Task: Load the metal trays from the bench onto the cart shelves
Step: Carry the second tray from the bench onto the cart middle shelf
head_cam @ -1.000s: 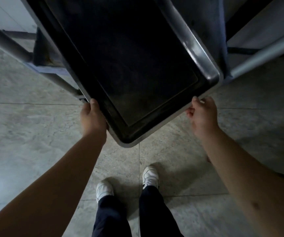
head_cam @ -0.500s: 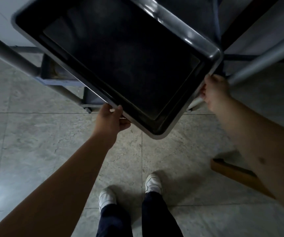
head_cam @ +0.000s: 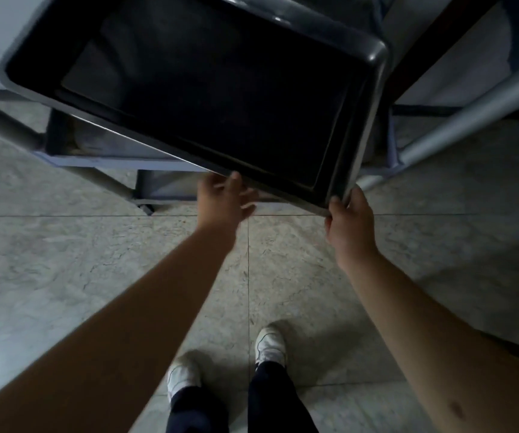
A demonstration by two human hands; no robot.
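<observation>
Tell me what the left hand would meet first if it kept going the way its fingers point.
The left hand points up-frame at the near rim of the dark metal tray, already at its fingertips. Motion blur hides whether they touch.

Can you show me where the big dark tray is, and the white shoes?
metal tray (head_cam: 208,98), head view, on its dark flat bottom.
left white shoe (head_cam: 183,375), head view, on its toe.
right white shoe (head_cam: 270,343), head view, on its top.
</observation>
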